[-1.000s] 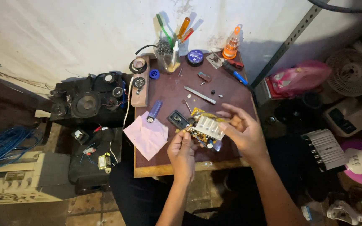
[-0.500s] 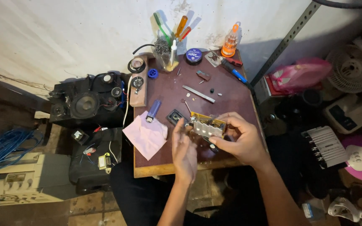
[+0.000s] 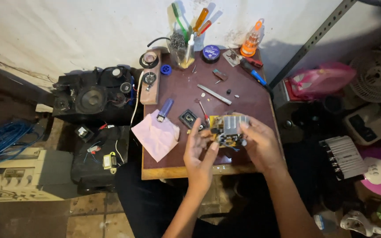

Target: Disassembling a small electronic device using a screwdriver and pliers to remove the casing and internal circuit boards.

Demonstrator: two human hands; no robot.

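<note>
Head view: my right hand [image 3: 261,143] and left hand [image 3: 199,152] pinch the circuit board [image 3: 226,131].
Fingers: closed on its edges.
Progress: inspection underway; tweezers [image 3: 214,94] at 12 o'clock untouched.

Circuit board [image 3: 226,131]: shiny ribbed metal block. Table [image 3: 248,94]: matt wood. Cloth [image 3: 155,134]: soft pink.
</note>
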